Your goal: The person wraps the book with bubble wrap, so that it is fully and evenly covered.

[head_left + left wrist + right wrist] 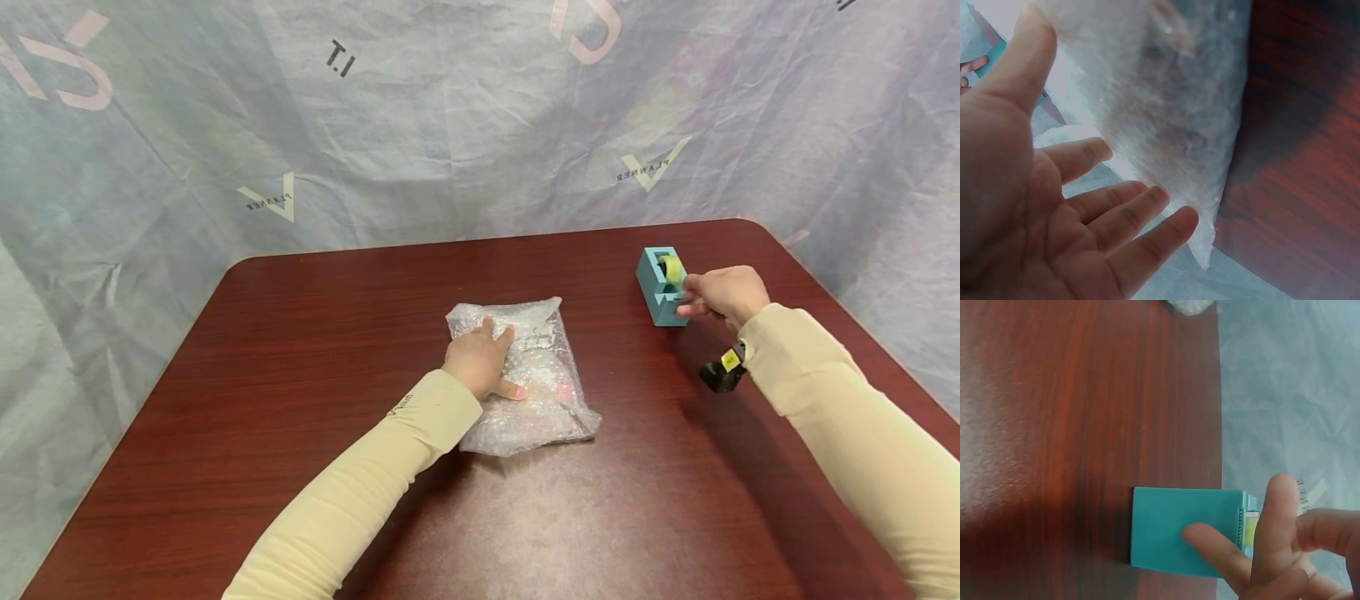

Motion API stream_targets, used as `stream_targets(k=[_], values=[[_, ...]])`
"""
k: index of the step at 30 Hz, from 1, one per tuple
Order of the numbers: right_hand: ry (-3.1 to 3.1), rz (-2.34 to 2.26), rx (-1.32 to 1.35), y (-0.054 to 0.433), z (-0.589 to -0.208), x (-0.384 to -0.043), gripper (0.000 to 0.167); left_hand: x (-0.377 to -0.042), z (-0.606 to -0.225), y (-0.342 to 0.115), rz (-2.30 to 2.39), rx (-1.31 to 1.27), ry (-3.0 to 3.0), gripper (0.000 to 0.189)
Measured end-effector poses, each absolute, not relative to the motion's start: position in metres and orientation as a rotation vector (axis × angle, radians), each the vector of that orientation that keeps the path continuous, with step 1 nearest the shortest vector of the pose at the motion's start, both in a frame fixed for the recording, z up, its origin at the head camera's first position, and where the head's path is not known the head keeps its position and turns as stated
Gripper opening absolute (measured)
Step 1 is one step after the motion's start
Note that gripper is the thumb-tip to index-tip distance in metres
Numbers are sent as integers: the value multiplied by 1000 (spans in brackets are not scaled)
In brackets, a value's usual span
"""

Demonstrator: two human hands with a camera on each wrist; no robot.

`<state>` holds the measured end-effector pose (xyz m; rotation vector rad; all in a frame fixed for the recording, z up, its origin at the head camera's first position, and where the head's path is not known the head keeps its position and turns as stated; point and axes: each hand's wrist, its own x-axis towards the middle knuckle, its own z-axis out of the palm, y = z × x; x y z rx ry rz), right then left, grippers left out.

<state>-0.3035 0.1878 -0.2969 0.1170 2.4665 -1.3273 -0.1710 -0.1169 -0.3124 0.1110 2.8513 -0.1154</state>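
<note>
A flat bubble-wrapped package [540,367] lies mid-table, its plastic crinkled and shiny. My left hand [480,362] rests on its left part with the fingers spread; in the left wrist view the straight fingers [1141,231] lie against the wrap. On the right stands a light blue tape dispenser [660,292] holding a yellowish roll of tape [671,268]. My right hand [727,293] is at its cutting edge, fingertips close to the tape's end. In the right wrist view one fingertip [1197,534] lies over the dispenser's front. Whether tape is pinched is hidden behind the fingers.
A dark red wooden table [322,333] carries these things. Behind it hangs a pale printed cloth [450,125], close to the table's far edge. A small black device [723,371] with a yellow label is worn at the right wrist.
</note>
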Motion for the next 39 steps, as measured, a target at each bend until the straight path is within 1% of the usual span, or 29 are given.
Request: stream_targets(k=[2, 6, 9, 13, 20, 32, 39], values=[[2462, -1338, 75, 190, -298, -300, 28, -172, -313, -117, -104, 104, 2845, 103], [2453, -1365, 19, 194, -301, -294, 37, -173, -314, -118, -108, 108, 2846, 104], [2458, -1385, -2, 196, -304, -291, 39, -173, -314, -117, -121, 111, 2847, 104], [2449, -1450, -73, 199, -308, -289, 40, -172, -313, -117, -129, 117, 2850, 104], [2366, -1561, -203, 204, -315, -287, 36, -172, -312, -116, -129, 124, 2854, 104], [2259, -1691, -260, 209, -326, -287, 35, -173, -313, -116, -139, 132, 2849, 104], [2265, -1694, -296, 209, -328, -284, 35, -173, -312, -118, -142, 123, 2838, 104]])
